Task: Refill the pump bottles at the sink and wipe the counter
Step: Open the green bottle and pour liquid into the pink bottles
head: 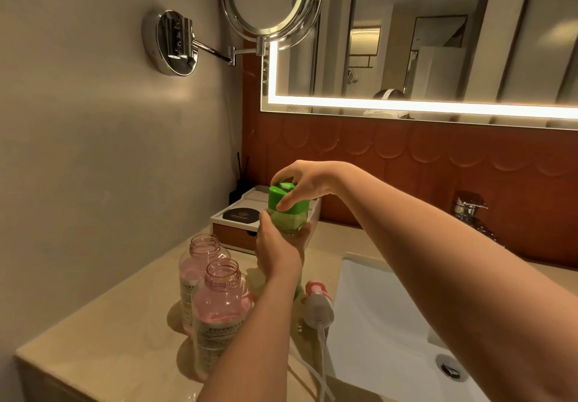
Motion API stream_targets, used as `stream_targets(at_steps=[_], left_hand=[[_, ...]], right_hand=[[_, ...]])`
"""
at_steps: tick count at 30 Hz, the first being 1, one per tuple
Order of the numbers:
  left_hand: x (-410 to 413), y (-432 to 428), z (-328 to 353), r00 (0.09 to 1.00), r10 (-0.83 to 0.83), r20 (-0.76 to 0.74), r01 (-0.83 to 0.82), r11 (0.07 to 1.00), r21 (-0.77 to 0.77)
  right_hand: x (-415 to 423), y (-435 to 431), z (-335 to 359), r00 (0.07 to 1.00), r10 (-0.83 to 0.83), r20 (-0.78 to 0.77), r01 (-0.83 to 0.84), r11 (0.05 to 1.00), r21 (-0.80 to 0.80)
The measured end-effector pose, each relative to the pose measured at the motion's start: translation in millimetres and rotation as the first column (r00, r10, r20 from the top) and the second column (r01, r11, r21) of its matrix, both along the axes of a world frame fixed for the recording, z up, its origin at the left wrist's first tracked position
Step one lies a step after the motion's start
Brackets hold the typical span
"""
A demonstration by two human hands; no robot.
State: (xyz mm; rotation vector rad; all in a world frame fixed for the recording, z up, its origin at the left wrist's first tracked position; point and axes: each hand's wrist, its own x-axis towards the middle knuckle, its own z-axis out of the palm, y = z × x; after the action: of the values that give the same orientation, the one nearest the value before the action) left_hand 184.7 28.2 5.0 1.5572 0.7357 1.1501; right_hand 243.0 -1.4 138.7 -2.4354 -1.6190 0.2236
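**Left to right.** Two pink translucent plastic bottles (219,308), necks open and threaded, stood upright and close together on the beige stone counter (109,348), each partly filled. Beside them the left hand (276,253) gripped the body of a clear green-tinted bottle (289,222), held upright above the counter with the forearm extended forward. The right hand (305,182) reached in from the right, wrist arched, with fingers and thumb curled round the bottle's bright green screw cap (286,198). A pink-and-white pump head (317,304) with its dip tube lay on the counter just beside the white rectangular sink basin (391,323). A chrome tap (469,207) stood at far right.

**Step in hand (judged).** The green bottle was being uncapped or recapped; which of the two could not be told. The next move called for a twist of the cap against a firm left-hand hold, with the bottle kept upright to avoid spilling.
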Motion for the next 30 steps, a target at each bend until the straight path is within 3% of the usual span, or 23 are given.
stream_targets(at_steps=[2, 6, 9, 12, 16, 18, 20, 21, 24, 30], left_hand=[[3, 0, -1, 1.0, -0.007, 0.003, 0.008, 0.998, -0.057], [3, -2, -2, 0.998, 0.018, -0.064, -0.019, 1.0, -0.006], [4, 0, -3, 0.997, 0.011, -0.074, -0.014, 1.0, -0.028], [5, -1, -4, 0.999, -0.003, -0.05, 0.002, 1.0, -0.02], [2, -2, -2, 0.994, -0.019, -0.109, 0.017, 1.0, -0.021], [1, -1, -5, 0.997, -0.043, -0.071, 0.043, 0.999, -0.007], [-1, -4, -6, 0.998, -0.055, -0.043, 0.055, 0.998, 0.014], [-1, -5, -6, 0.997, -0.04, -0.063, 0.043, 0.999, 0.032], [-1, -6, -6, 0.996, -0.008, -0.093, 0.017, 0.995, 0.096], [2, 11, -15, 0.987, -0.075, -0.143, 0.085, 0.994, 0.066]], right_hand=[[2, 0, 0, 1.0, 0.007, -0.014, -0.007, 1.0, 0.002], [4, 1, -1, 0.997, 0.027, -0.072, -0.027, 1.0, 0.008], [7, -2, -7, 0.967, 0.056, -0.247, -0.043, 0.997, 0.057], [6, -3, -3, 0.945, 0.03, -0.325, -0.034, 0.999, -0.006], [-4, 1, 3, 0.984, -0.033, -0.176, 0.024, 0.998, -0.055], [-11, 5, 0, 0.989, -0.137, 0.055, 0.139, 0.99, -0.037], [-16, 9, -4, 0.917, -0.243, 0.317, 0.256, 0.967, 0.002], [-18, 10, -6, 0.888, -0.263, 0.378, 0.276, 0.961, 0.022], [-20, 11, -4, 0.913, -0.237, 0.332, 0.242, 0.97, 0.028], [-20, 4, 13, 0.989, -0.074, 0.127, 0.097, 0.978, -0.186]])
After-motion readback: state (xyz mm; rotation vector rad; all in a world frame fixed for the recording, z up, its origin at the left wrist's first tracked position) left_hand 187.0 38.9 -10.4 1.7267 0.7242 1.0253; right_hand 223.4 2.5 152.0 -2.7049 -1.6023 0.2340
